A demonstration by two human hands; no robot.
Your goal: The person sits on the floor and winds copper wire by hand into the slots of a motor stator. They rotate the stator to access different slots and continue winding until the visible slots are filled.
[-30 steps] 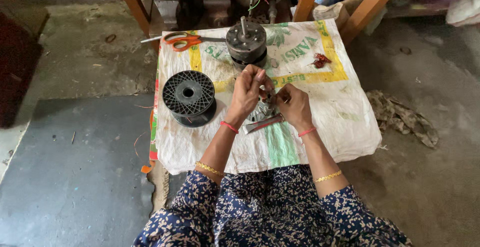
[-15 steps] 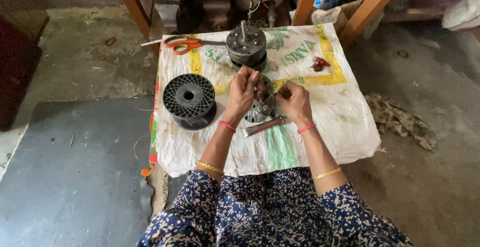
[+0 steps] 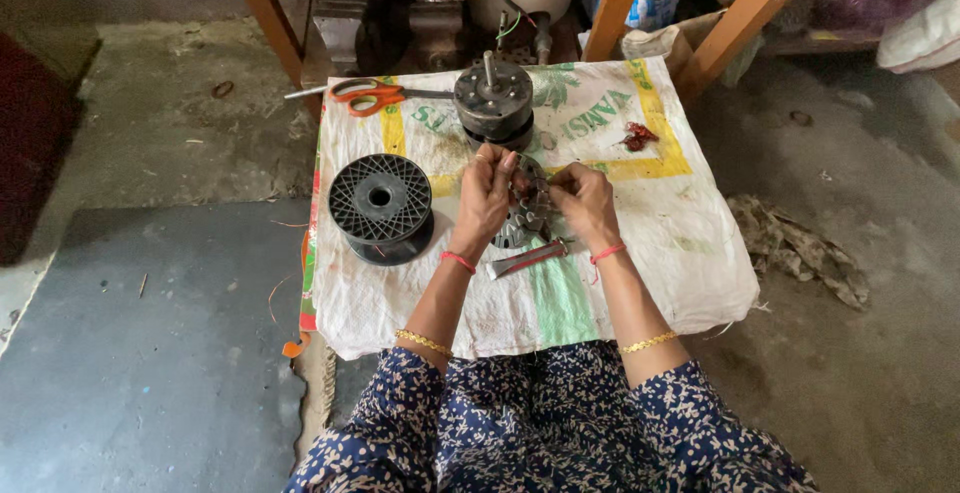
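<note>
Left hand (image 3: 485, 193): fingers curled shut around the upper left edge of the slotted metal core (image 3: 524, 215), holding it upright on the tabletop.
Right hand (image 3: 583, 200): fingers pinched together at the core's right side; what they nip is too small to tell.
Core: between both hands, at the middle of the white sack cloth (image 3: 680, 243) that covers the tabletop.
Just beside: a grey flat tool (image 3: 528, 258) lies below the hands, apart from them.
Farther out: a black spool (image 3: 380, 203) to the left, a round motor (image 3: 493, 103) behind the core, orange scissors (image 3: 372, 96) at the back left.
Risk: the core looks heavy and stands on soft cloth; a loosened left grip could let it tip or roll, and its slot edges may nick fingertips.
</note>
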